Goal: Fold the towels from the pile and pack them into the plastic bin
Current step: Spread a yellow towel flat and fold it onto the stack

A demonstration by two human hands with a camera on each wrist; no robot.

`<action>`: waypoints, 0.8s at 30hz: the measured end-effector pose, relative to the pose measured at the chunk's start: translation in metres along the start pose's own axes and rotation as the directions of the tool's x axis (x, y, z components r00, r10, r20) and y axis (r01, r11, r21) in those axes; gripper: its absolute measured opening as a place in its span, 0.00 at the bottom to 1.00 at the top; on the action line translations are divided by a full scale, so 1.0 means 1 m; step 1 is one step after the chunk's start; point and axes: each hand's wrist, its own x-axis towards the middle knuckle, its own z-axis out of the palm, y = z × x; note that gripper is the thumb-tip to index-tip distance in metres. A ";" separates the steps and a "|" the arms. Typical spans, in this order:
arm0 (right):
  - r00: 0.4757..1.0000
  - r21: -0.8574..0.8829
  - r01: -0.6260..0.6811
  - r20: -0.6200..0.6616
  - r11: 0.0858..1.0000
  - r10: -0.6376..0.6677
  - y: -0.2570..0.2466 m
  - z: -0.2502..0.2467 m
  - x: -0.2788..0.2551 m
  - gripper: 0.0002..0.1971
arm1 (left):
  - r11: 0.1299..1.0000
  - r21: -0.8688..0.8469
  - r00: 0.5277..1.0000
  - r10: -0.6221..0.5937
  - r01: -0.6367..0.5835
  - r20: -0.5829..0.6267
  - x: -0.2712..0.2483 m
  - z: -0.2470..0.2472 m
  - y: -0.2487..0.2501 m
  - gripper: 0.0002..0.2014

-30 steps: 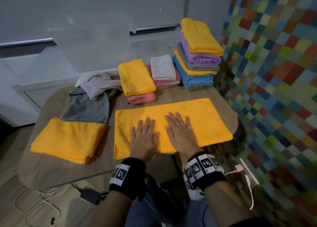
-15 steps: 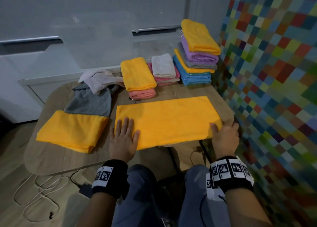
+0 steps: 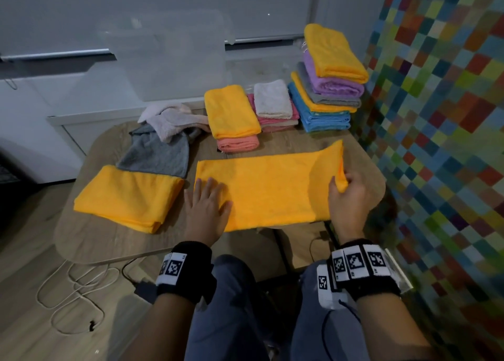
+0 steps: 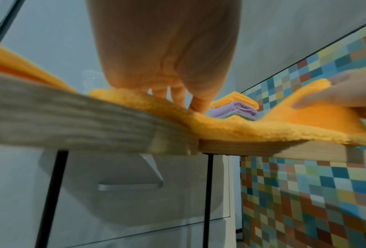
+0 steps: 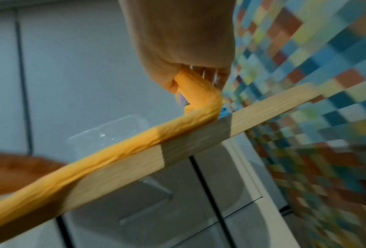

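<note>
Left hand [image 3: 207,210]: we press flat, fingers straight, anchoring the orange towel [image 3: 270,188].
Right hand [image 3: 347,197]: we pinch its right end, lifted for folding leftward.

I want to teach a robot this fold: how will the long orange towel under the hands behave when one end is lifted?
Probably floppy: the orange towel curves up where the right hand pinches its end, the rest lying flat. Likely light: fingers and thumb alone raise it. It might slide on the table, since the left hand presses it flat.
</note>
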 end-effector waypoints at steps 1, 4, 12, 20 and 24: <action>0.995 0.046 0.093 0.027 0.995 -0.095 -0.008 0.006 -0.008 0.03 | 0.999 -0.023 0.995 0.043 -0.045 -0.091 0.001 -0.002 0.003 0.22; 0.925 0.145 0.314 0.176 0.938 -0.337 -0.029 0.028 -0.034 0.12 | 0.927 -0.352 0.970 0.046 -0.131 -0.239 0.005 -0.003 0.015 0.14; 0.730 0.008 0.531 0.503 0.848 -0.462 -0.032 0.061 -0.066 0.25 | 0.790 -0.602 0.993 0.073 -0.114 -0.092 0.016 0.021 0.016 0.17; 0.693 0.062 0.514 0.558 0.856 -0.457 -0.034 0.057 -0.062 0.29 | 0.872 -0.470 0.990 0.099 -0.134 -0.099 0.014 0.024 0.020 0.27; 0.927 -0.125 0.322 0.244 0.938 -0.286 -0.035 0.033 -0.046 0.21 | 0.936 -0.311 0.986 0.167 -0.164 -0.020 0.004 0.017 0.030 0.30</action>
